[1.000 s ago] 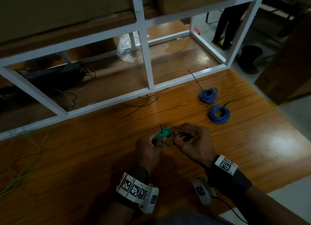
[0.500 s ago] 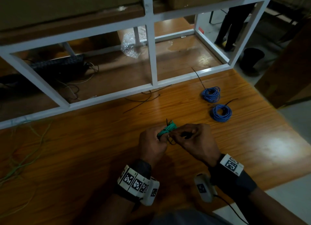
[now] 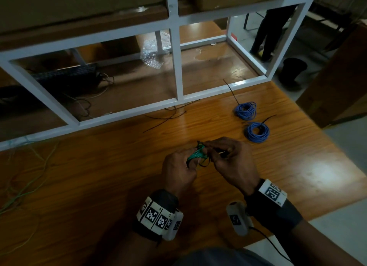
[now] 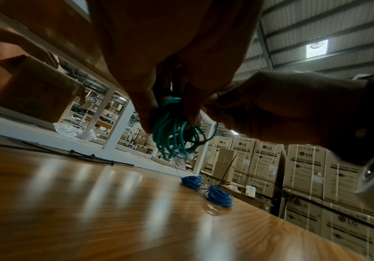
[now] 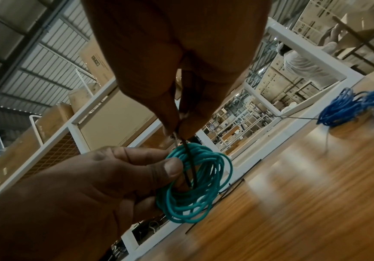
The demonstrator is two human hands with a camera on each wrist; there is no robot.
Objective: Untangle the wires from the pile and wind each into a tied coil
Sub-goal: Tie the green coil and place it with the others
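Note:
A small coil of teal-green wire is held above the wooden table. My left hand pinches the coil between thumb and fingers. My right hand pinches a thin black cable tie that passes through the coil's middle. Two blue wire coils, each with a black tie sticking out, lie on the table to the right; they show in the left wrist view as blue coils.
Loose black cable ties lie near the white metal frame at the table's far side. Pale green loose wire trails over the left of the table. Another person's legs stand beyond the frame; stacked cardboard boxes fill the background.
Both hands stay together on the green coil, which has turned a little in my fingers. The head camera has shifted slightly; the blue coils have not moved.

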